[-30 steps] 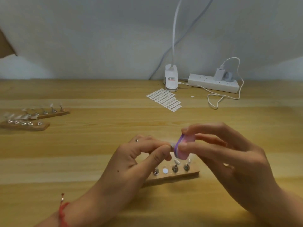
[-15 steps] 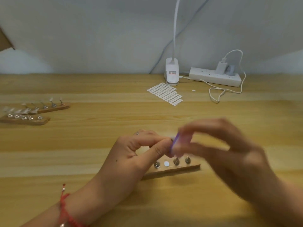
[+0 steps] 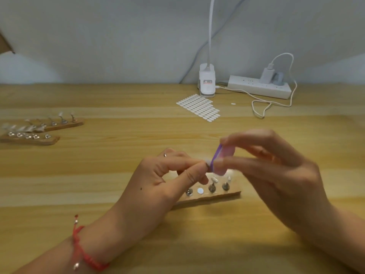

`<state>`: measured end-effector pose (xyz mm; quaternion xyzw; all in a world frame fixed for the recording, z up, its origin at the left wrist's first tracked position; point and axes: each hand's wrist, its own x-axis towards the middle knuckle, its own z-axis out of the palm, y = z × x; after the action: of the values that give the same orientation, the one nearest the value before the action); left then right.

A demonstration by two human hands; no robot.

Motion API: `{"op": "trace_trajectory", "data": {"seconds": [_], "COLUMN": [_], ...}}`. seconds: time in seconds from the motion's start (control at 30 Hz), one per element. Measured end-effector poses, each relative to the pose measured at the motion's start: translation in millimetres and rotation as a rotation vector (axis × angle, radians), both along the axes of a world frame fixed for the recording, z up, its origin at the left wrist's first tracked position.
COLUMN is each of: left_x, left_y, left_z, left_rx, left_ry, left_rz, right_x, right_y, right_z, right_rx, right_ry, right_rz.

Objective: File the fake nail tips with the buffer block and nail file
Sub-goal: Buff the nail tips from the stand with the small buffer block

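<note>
Well left of the wooden strip on the table, the spare strips carry tips I am not touching. Just above the wooden strip's left end is my left hand, its grip pressed together, thumb and forefinger pinching one nail tip (pale, nearly clear, mostly hidden by my fingers). Above the strip's middle the buffer block, pink with a purple face, touches that tip. Above the strip's right end my right hand has its grip pinching the block between thumb and fingers, and it is blurred.

I judge this to be mid-buffing of one tip. The next stroke wants light pressure along the tip's free edge and a firm pinch, or the tip may flick out. On the strip the mounted tips stand on pegs beside a bare white pad, probably this tip's seat.
</note>
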<state>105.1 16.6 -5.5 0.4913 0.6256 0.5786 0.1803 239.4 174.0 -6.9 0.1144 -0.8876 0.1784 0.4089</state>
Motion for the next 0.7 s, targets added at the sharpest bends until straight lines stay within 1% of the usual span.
{"op": "trace_trajectory", "data": {"seconds": [0.1,0.2,0.23,0.3,0.37,0.5,0.63,0.7], "left_x": [1,1,1,1,2,5,2,2], "left_y": [0,1,0,0,0,-1,0,0], "left_z": [1,1,1,1,1,-1,1,1], "left_rx": [0.005,0.008,0.015,0.020,0.018,0.015,0.046,0.054], "left_ry": [0.003,0.004,0.002,0.001,0.004,0.041,0.004,0.019], "left_rz": [-0.005,0.002,-0.004,-0.023,-0.024,-0.036,-0.007,-0.003], "right_x": [1,2,2,3,2,4,5,5], "right_y": [-1,3,4,4,7,11,11,10], "right_z": [0,4,5,7,10,9,8,6], "right_rx": [0.074,0.022,0.026,0.106,0.144,0.092,-0.020,-0.003], "right_ry": [-0.007,0.003,-0.009,-0.032,-0.017,-0.003,0.007,-0.031], "right_rz": [0.031,-0.017,0.000,0.033,-0.010,-0.028,-0.010,0.029]}}
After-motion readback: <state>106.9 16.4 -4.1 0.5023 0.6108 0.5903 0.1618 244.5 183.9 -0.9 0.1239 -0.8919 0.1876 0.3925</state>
